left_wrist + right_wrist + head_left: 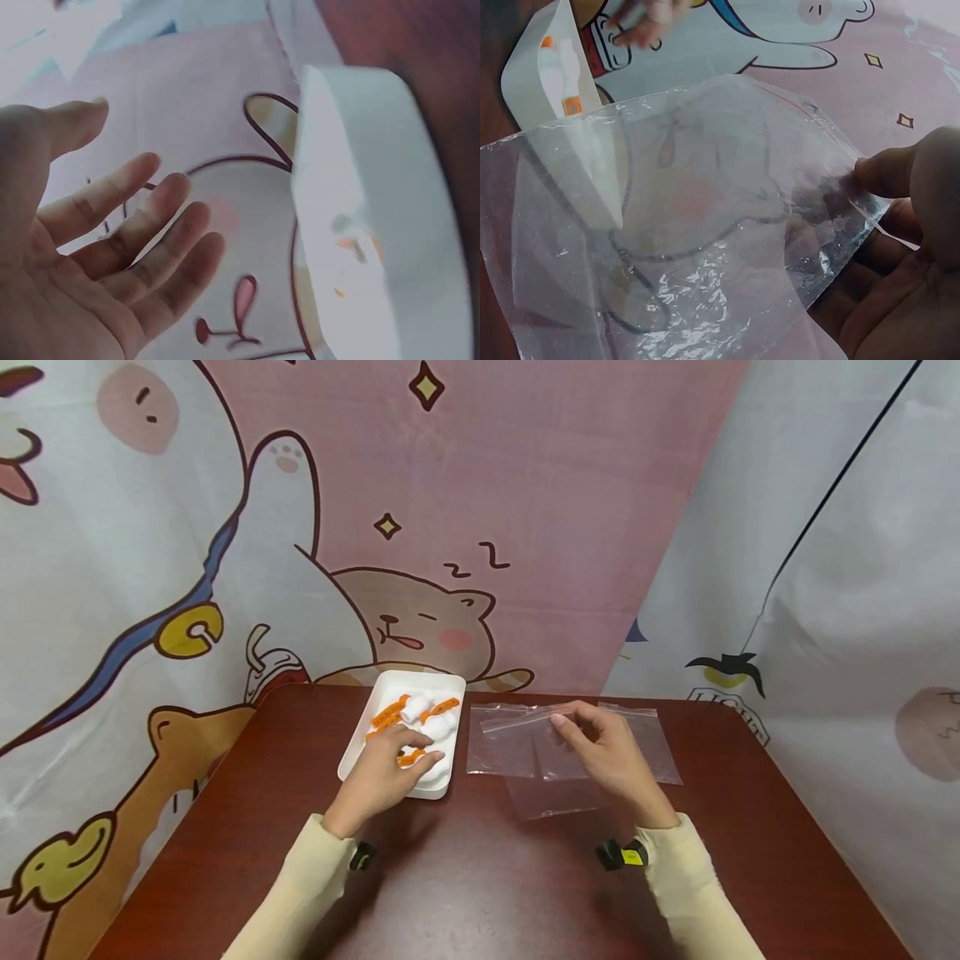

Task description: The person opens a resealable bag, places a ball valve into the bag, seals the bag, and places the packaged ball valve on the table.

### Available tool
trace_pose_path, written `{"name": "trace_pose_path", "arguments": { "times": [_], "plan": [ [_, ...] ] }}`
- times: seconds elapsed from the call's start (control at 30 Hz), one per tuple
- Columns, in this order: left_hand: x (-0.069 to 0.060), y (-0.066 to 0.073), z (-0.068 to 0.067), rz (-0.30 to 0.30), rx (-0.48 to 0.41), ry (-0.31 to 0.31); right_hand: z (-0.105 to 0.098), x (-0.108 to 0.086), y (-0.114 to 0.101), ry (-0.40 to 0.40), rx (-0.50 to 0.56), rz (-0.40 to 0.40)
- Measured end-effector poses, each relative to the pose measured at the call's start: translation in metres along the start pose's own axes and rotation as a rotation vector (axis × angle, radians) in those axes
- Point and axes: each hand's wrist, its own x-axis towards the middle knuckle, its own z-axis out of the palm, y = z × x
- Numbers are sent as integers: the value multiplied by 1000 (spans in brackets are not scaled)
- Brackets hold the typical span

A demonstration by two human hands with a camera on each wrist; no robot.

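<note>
My left hand (381, 774) hovers over the near part of a white tray (354, 750), thumb and fingers spread apart with no object between them. Inside the tray lie several white rounded pieces (441, 727) and orange strips (439, 710) with dark marks; their exact kind is unclear. In the left wrist view the palm and loosely bent fingers (174, 196) show nothing held. My right hand (606, 753) pinches the top edge of a clear zip bag (690, 217) between thumb and fingers. The bag hangs flat, and the tray shows through it in the right wrist view.
More clear plastic bags lie on the dark red-brown table (480, 877), one bag (660, 747) at the right and another bag (487, 752) beside the tray. A cartoon-printed cloth (562, 527) hangs behind the table's far edge.
</note>
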Motion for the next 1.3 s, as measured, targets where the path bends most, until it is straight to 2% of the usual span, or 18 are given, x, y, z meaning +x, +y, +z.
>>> {"name": "trace_pose_path", "arguments": {
  "times": [0.17, 0.33, 0.47, 0.57, 0.83, 1.1, 1.3],
  "plan": [
    [13, 24, 3, 30, -47, 8, 11, 2, -6, -26, 23, -9],
    [25, 42, 6, 79, -113, 11, 17, 6, -11, -65, 33, -36],
    [33, 55, 9, 117, -175, -11, 21, 8, -15, -97, 34, -55],
    [36, 62, 14, 125, -216, -31, 21, 8, -16, -109, 30, -69],
    [39, 71, 23, 108, -251, -87, 20, 6, -15, -141, 30, -62],
    [33, 74, 21, 85, -237, -160, 18, 4, -14, -195, 32, -85],
    [32, 76, 22, 52, -250, -183, 17, 3, -14, -190, 4, -88]
  ]
}}
